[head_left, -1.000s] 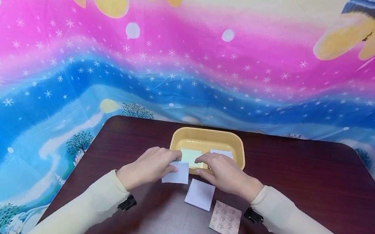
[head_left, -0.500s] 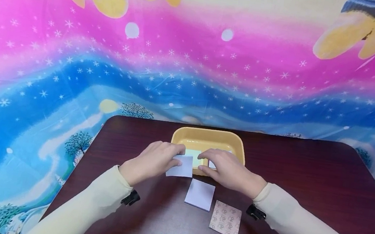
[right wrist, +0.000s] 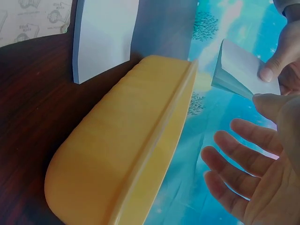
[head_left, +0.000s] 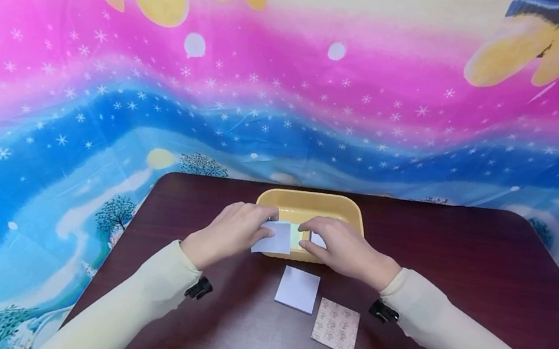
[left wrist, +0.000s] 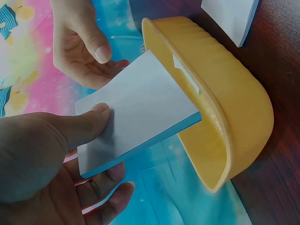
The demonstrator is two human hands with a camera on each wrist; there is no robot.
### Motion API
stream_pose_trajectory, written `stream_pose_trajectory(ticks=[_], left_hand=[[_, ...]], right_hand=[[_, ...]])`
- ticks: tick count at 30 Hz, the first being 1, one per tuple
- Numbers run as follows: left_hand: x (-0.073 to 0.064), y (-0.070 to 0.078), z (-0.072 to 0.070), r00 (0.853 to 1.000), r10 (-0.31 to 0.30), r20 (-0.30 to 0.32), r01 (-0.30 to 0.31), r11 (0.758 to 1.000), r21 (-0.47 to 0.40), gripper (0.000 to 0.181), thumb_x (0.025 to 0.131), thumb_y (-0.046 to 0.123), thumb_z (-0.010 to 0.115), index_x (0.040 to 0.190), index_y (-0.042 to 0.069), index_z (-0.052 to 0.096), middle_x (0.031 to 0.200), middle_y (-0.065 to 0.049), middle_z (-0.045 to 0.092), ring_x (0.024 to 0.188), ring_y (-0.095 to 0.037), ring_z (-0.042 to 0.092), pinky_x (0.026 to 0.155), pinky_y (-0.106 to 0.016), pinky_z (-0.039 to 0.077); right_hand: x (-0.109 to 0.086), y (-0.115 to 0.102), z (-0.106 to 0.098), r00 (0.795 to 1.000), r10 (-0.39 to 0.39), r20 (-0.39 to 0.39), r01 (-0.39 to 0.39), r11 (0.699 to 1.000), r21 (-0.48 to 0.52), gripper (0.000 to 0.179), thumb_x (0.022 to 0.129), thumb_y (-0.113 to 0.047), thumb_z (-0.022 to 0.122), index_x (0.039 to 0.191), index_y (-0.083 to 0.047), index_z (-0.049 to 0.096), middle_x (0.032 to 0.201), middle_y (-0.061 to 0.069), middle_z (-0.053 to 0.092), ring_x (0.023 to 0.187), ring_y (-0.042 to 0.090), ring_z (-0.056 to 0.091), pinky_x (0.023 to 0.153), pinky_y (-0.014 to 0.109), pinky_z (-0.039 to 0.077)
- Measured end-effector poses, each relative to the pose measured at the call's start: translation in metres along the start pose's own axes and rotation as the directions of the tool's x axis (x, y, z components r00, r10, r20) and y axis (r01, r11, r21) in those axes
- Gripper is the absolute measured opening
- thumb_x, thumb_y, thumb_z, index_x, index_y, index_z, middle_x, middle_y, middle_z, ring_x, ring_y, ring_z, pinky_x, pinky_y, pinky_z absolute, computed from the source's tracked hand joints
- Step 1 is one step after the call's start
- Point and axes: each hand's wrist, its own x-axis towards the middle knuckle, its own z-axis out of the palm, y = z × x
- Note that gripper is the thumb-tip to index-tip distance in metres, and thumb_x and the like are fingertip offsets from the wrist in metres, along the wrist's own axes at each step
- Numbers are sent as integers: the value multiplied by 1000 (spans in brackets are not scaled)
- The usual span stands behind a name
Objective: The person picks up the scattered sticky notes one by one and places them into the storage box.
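Note:
My left hand (head_left: 230, 236) pinches a sticky note pad (head_left: 273, 237) between thumb and fingers, over the near rim of a yellow plastic box (head_left: 314, 197). The pad's top looks white and its edge bluish in the left wrist view. My right hand (head_left: 341, 249) hovers at the box's near right side, thumb and fingers apart, holding nothing. Its fingers are loosely bent in the right wrist view. Inside the box lie a pale green pad (head_left: 294, 236) and a whitish one (head_left: 318, 240), both partly hidden by the hands.
On the dark wooden table (head_left: 439, 256), a whitish sticky note pad (head_left: 297, 290) lies in front of the box. A pad with a printed "Stick Note" backing (head_left: 335, 327) lies nearer and further right. A colourful snowflake-patterned cloth (head_left: 291, 92) hangs behind the table.
My left hand has carried the pad forward and slightly right, from in front of the box to over its near rim. My right hand has shifted slightly forward and stays apart from the pad.

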Motion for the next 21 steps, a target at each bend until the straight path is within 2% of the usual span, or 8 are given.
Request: stream_pose_trajectory(ticks=[5,13,21], left_hand=[[4,-2,0,1000,8,-19,-8,1000,0,17,92,23,75,106,15,67,89,1,72,66,-11,55,62,-27,47],[13,-5,0,999,8,-32,-8,1000,0,19,93,23,74,109,13,68,97,-1,75,72,-14,61,67,-32,52],[22,-7,2,999,6,-32,-6,1000,-3,17,94,23,73,108,15,68,95,1,74,68,-14,57,62,-31,48]], right_hand=[[2,3,-2,999,32,15,-32,999,12,31,99,-28,66,122,-9,70,118,5,74,108,20,70,95,43,55],[2,9,-4,999,44,-4,-43,999,12,29,100,-25,65,121,-7,71,117,7,74,109,22,70,94,45,55],[1,15,-6,997,76,1,-76,997,13,30,100,-27,64,122,-7,70,119,6,74,111,21,69,96,44,55]])
